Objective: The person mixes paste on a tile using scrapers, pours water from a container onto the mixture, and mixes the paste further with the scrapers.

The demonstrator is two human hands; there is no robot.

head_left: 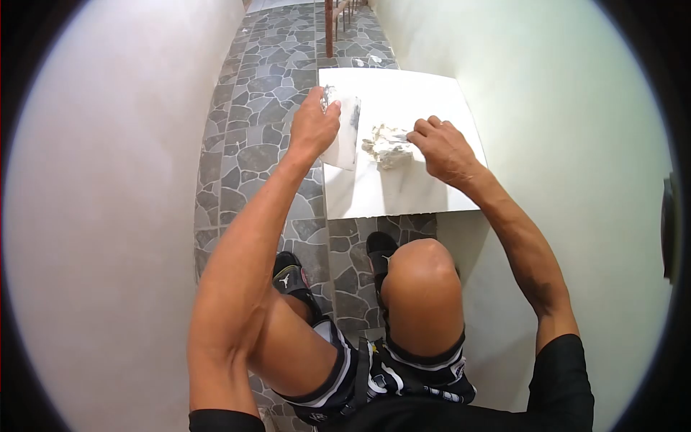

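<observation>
My left hand is closed on the left edge of a flat, pale rectangular spreader with grey and white smears. The spreader is at the left side of a white board; I cannot tell whether its lower edge touches the board. On the middle of the board sits a lumpy heap of off-white putty. Over the heap's right side, my right hand has its fingers closed round a small putty knife. Paste covers most of its blade, and the fingers hide its handle.
Pale walls stand close on both sides of a narrow passage. Grey stone-patterned tiles cover the floor. Beyond the board rises a rusty metal post. My bent knees and black slippers are below the board's near edge.
</observation>
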